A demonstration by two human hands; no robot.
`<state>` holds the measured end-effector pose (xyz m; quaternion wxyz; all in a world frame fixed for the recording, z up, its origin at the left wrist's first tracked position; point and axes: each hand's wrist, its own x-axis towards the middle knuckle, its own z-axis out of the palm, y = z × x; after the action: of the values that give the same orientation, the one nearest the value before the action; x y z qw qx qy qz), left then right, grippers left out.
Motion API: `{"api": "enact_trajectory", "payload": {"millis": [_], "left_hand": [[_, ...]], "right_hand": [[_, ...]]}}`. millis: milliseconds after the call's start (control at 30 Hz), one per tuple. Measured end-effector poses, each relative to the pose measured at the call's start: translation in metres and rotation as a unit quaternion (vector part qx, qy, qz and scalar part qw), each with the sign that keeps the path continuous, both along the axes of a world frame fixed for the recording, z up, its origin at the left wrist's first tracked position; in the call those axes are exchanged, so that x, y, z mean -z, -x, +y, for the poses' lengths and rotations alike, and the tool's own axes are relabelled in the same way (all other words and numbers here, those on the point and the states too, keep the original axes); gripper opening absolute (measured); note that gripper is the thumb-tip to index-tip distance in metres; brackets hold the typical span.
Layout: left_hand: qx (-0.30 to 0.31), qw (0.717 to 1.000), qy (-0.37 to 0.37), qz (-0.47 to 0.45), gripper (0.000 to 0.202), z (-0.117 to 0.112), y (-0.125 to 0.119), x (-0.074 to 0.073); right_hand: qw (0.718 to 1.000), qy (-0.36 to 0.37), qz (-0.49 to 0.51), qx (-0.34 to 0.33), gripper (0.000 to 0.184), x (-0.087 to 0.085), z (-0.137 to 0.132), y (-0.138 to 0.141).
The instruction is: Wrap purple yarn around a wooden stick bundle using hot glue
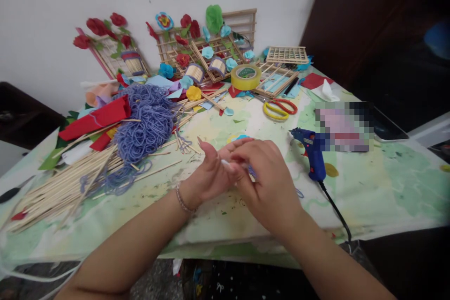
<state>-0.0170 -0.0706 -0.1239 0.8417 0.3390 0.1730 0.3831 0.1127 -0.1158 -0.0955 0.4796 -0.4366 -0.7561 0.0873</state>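
Observation:
My left hand (207, 171) is held palm up over the near middle of the table, its thumb and fingers stretched out. Over that palm, my right hand (269, 180) has its thumb and fingertips pinched together on a small white piece (227, 164), which touches the left palm; its exact kind is hard to make out. Partly hidden behind the hands are a bit of blue and yellow paper (239, 138) and something purple. To the right of my right hand lies a blue hot glue gun (314, 154) with a small red light on it.
Purple yarn (144, 122) and many thin wooden sticks (66, 187) cover the left side. Scissors (281, 108), a tape roll (246, 78) and a red paper piece (316, 81) lie farther back. Stick frames with paper flowers (214, 18) lean on the wall. The glue gun's cord (333, 211) crosses the front edge.

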Motion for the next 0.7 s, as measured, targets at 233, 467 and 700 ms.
{"api": "enact_trajectory", "payload": {"millis": [233, 467, 700], "left_hand": [[-0.085, 0.996, 0.024, 0.023, 0.036, -0.011, -0.003, 0.007], [-0.045, 0.996, 0.000, 0.071, 0.052, -0.007, -0.005, 0.005], [-0.048, 0.997, -0.022, 0.053, 0.059, -0.001, -0.006, 0.006]], "right_hand": [[0.994, -0.036, -0.074, 0.072, 0.027, 0.013, 0.013, 0.023], [0.998, 0.026, 0.057, 0.029, 0.023, 0.020, 0.013, 0.020], [0.937, 0.143, 0.318, -0.009, 0.028, 0.022, 0.012, 0.002]]}}
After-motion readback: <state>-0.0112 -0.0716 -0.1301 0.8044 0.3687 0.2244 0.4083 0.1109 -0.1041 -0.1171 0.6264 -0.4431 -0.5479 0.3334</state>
